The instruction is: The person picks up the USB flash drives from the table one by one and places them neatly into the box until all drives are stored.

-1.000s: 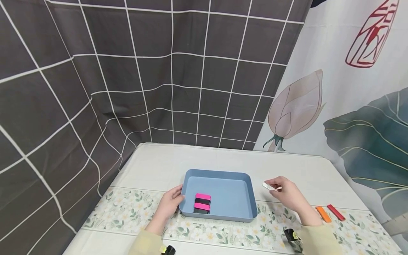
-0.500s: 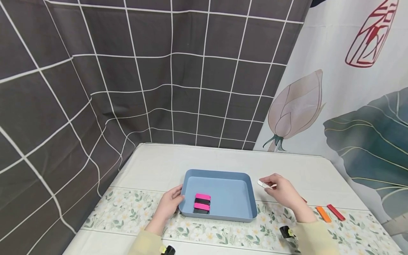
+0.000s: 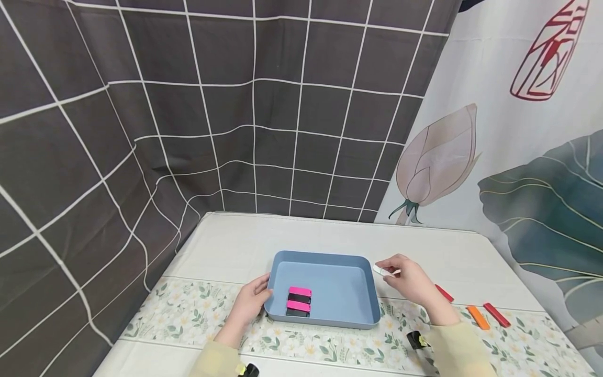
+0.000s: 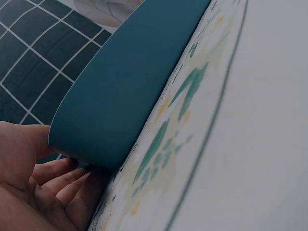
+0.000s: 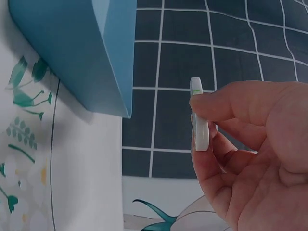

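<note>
A shallow blue tray [image 3: 330, 320] lies on the table; two pink bars [image 3: 299, 290] and two black bars [image 3: 299, 298] alternate in a stack-like row at its near left. My left hand [image 3: 249, 302] grips the tray's left wall, thumb over the rim and fingers against the outside, as the left wrist view also shows. Just right of the tray, my right hand [image 3: 409, 280] pinches a small white bar [image 5: 201, 130] between thumb and fingers. A green mark shows near the bar's upper end in the right wrist view. The bar is apart from the tray rim.
On the table to the right of my right hand lie a red bar [image 3: 444, 293], an orange bar [image 3: 478, 317] and another red bar [image 3: 497, 314]. A dark gridded curtain [image 3: 282, 104] hangs behind and to the left, with a flower-print cloth [image 3: 443, 157] at the right.
My right hand has moved left toward the tray with the white bar, uncovering a red bar behind it. My left hand and the tray have stayed in place.
</note>
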{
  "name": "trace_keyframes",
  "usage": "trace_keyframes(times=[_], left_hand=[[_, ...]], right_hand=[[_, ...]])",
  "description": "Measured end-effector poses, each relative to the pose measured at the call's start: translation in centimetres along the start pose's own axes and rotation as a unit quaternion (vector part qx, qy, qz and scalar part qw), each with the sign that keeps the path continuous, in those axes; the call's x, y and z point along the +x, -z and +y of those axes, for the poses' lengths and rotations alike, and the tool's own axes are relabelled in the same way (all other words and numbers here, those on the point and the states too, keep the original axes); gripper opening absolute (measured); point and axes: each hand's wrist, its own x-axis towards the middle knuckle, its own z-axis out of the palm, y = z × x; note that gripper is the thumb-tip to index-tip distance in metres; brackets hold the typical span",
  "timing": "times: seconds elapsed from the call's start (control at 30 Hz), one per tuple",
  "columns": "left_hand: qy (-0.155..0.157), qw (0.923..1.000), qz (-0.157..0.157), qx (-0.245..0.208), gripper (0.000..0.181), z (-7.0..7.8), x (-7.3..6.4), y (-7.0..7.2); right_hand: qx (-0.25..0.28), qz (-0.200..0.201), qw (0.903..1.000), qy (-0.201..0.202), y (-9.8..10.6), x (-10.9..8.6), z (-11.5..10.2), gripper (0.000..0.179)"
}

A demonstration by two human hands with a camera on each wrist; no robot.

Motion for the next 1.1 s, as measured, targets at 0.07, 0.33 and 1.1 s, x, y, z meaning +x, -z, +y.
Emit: trace_keyframes(times=[0.07, 0.33, 1.1], left_hand=[[0.000, 1.0000, 0.001, 0.000, 0.052, 0.0, 0.0, 0.0], [0.001, 1.0000, 0.002, 0.003, 0.053, -0.3, 0.1, -0.1], [0.004, 1.0000, 0.005, 0.007, 0.053, -0.2, 0.1, -0.1]], right_hand=[[0.000, -0.002, 1.0000, 0.003, 0.0, 0.1, -0.1, 0.027], [0.007, -0.006, 0.9997, 0.020, -0.2, 0.5, -0.5, 0.027], [0.013, -0.010, 0.9988, 0.047, -1.5, 1.7, -2.3, 0.025]])
